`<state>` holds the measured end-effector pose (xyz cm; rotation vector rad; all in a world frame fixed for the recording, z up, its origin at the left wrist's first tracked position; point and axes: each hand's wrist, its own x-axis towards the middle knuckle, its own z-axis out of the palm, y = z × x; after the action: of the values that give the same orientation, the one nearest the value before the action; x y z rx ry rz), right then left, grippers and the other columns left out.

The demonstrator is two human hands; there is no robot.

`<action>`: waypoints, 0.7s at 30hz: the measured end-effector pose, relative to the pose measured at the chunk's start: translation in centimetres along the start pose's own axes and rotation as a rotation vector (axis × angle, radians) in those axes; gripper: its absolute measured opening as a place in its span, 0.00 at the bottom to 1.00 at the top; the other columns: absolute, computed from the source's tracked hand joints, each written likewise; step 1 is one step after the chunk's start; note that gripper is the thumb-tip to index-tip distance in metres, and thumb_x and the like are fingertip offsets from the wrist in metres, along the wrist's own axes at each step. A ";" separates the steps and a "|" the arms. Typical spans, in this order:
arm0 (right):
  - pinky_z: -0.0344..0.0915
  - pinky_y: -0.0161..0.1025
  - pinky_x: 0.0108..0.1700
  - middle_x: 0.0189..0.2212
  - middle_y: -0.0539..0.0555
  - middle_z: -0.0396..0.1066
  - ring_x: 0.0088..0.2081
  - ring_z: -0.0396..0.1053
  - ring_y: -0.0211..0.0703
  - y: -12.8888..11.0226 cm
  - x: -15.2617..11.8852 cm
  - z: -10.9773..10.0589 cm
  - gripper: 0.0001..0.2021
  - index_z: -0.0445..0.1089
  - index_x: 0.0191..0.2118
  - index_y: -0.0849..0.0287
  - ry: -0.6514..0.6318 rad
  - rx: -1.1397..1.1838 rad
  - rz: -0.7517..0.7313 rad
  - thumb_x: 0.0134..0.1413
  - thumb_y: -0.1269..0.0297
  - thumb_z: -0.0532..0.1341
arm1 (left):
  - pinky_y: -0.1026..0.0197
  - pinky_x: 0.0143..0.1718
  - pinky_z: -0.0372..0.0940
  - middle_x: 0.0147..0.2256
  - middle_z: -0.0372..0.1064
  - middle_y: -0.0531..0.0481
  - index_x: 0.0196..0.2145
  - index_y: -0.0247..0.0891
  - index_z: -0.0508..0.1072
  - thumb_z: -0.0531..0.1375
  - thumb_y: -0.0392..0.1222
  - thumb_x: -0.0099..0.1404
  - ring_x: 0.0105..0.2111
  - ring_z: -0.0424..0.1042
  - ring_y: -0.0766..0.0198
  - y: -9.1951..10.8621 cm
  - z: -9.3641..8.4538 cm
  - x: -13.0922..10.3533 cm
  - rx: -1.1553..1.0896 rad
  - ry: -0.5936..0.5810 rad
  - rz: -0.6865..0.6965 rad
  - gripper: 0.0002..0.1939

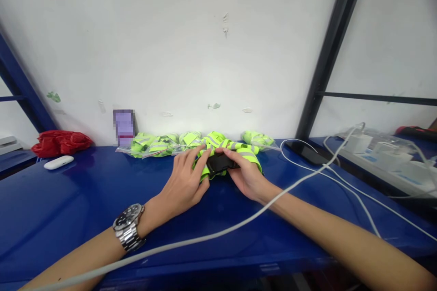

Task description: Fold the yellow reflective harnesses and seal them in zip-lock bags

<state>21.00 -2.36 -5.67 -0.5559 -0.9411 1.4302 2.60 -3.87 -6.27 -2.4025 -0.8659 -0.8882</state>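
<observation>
A bundled neon-yellow reflective strap point(248, 153) with silver-grey stripes lies between my hands, low over the blue table. Its black plastic buckle point(220, 163) faces me. From the left, my left hand point(190, 173) grips the bundle, fingers over its top and thumb at the near side. My right hand point(248, 175) pinches the right end of the buckle, thumb above and fingers partly hidden beneath. Behind them, several similar yellow bundles in clear plastic bags point(165, 144) line the wall, with another bagged bundle point(258, 138) to the right.
A white cable point(218, 233) crosses in front of me, over my right forearm. On the blue table point(102, 191) lie a red plastic bag point(61, 142), a white case point(58, 163) and a black phone point(307, 152). White chargers point(385, 154) sit at right, beyond a dark post point(329, 54).
</observation>
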 end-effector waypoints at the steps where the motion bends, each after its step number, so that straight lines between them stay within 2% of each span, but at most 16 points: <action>1: 0.66 0.38 0.45 0.35 0.51 0.75 0.44 0.69 0.44 0.0 0.2 -0.1 0.08 0.76 0.30 0.58 0.033 -0.005 -0.009 0.42 0.61 0.68 | 0.42 0.50 0.58 0.52 0.62 0.33 0.55 0.31 0.62 0.54 0.35 0.64 0.52 0.61 0.44 0.6 -0.1 -0.2 0.024 0.051 0.014 0.21; 2: 0.66 0.37 0.43 0.34 0.51 0.75 0.43 0.69 0.43 0.0 0.4 -0.1 0.08 0.76 0.29 0.59 0.064 -0.004 -0.022 0.43 0.60 0.67 | 0.45 0.47 0.60 0.46 0.66 0.35 0.48 0.31 0.67 0.54 0.36 0.64 0.47 0.64 0.47 1.4 -0.2 -0.4 -0.002 0.059 0.053 0.14; 3: 0.66 0.35 0.41 0.34 0.51 0.75 0.42 0.70 0.42 -0.1 0.5 -0.1 0.08 0.76 0.29 0.59 0.087 0.003 -0.034 0.43 0.60 0.67 | 0.49 0.43 0.62 0.40 0.69 0.38 0.42 0.33 0.69 0.54 0.36 0.65 0.42 0.66 0.51 2.1 -0.2 -0.6 -0.076 0.013 0.101 0.09; 4: 0.66 0.34 0.40 0.33 0.51 0.75 0.41 0.70 0.42 -0.3 0.6 0.0 0.08 0.76 0.29 0.59 0.101 0.020 -0.044 0.44 0.60 0.67 | 0.53 0.40 0.63 0.35 0.69 0.42 0.38 0.34 0.70 0.53 0.37 0.67 0.37 0.67 0.56 2.9 -0.2 -0.6 -0.197 -0.087 0.133 0.07; 5: 0.66 0.34 0.40 0.32 0.50 0.75 0.40 0.70 0.41 -0.5 0.7 0.1 0.08 0.75 0.29 0.59 0.105 0.043 -0.055 0.44 0.60 0.67 | 0.56 0.38 0.64 0.34 0.69 0.44 0.39 0.34 0.70 0.51 0.39 0.68 0.35 0.67 0.58 3.7 -0.1 -0.5 -0.329 -0.201 0.108 0.09; 7: 0.66 0.33 0.39 0.31 0.50 0.76 0.37 0.70 0.39 -1.0 0.6 0.3 0.08 0.74 0.28 0.59 0.102 0.096 -0.058 0.45 0.59 0.67 | 0.57 0.41 0.64 0.40 0.70 0.44 0.47 0.35 0.68 0.51 0.44 0.69 0.38 0.68 0.60 4.9 0.6 0.2 -0.601 -0.367 -0.085 0.14; 8: 0.66 0.33 0.39 0.30 0.50 0.76 0.36 0.70 0.39 -1.3 0.5 0.5 0.09 0.74 0.28 0.59 0.095 0.121 -0.044 0.45 0.59 0.66 | 0.57 0.42 0.64 0.42 0.70 0.44 0.50 0.36 0.67 0.52 0.48 0.69 0.39 0.68 0.60 5.3 1.2 0.8 -0.740 -0.374 -0.196 0.17; 10: 0.67 0.35 0.38 0.30 0.51 0.76 0.35 0.71 0.40 -1.9 0.2 0.7 0.10 0.73 0.28 0.59 0.094 0.158 -0.006 0.46 0.57 0.66 | 0.58 0.43 0.63 0.44 0.70 0.45 0.51 0.37 0.67 0.53 0.51 0.68 0.41 0.68 0.59 5.6 2.6 2.4 -1.047 -0.288 -0.396 0.19; 14: 0.68 0.37 0.38 0.31 0.50 0.76 0.36 0.71 0.43 -2.4 0.5 0.3 0.10 0.71 0.30 0.58 0.099 0.210 -0.009 0.45 0.57 0.66 | 0.61 0.39 0.62 0.45 0.72 0.47 0.47 0.39 0.73 0.55 0.53 0.65 0.45 0.67 0.57 5.2 4.7 5.9 -1.535 0.124 -0.776 0.19; 17: 0.67 0.36 0.38 0.30 0.49 0.74 0.37 0.70 0.41 -2.1 1.2 -0.3 0.07 0.72 0.31 0.58 0.102 0.217 -0.025 0.46 0.62 0.66 | 0.63 0.37 0.62 0.40 0.73 0.50 0.38 0.37 0.76 0.61 0.47 0.59 0.43 0.68 0.60 4.6 4.7 7.9 -1.749 0.366 -0.905 0.13; 19: 0.66 0.35 0.40 0.31 0.48 0.74 0.38 0.69 0.40 -1.7 1.6 -0.6 0.05 0.73 0.31 0.59 0.114 0.208 -0.046 0.45 0.65 0.66 | 0.65 0.37 0.62 0.35 0.74 0.51 0.31 0.35 0.77 0.64 0.41 0.53 0.39 0.69 0.64 4.1 4.1 8.8 -1.797 0.445 -0.967 0.08; 21: 0.65 0.35 0.41 0.32 0.49 0.75 0.40 0.69 0.40 -1.3 1.7 -0.8 0.06 0.74 0.31 0.59 0.113 0.177 -0.061 0.44 0.65 0.66 | 0.66 0.35 0.62 0.31 0.73 0.51 0.27 0.33 0.75 0.64 0.38 0.50 0.34 0.69 0.66 3.8 3.4 9.4 -1.819 0.475 -1.045 0.06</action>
<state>22.23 -0.65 -4.71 -0.4671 -0.7276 1.3967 12.22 -0.77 -2.84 -2.1526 -1.3591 -3.6810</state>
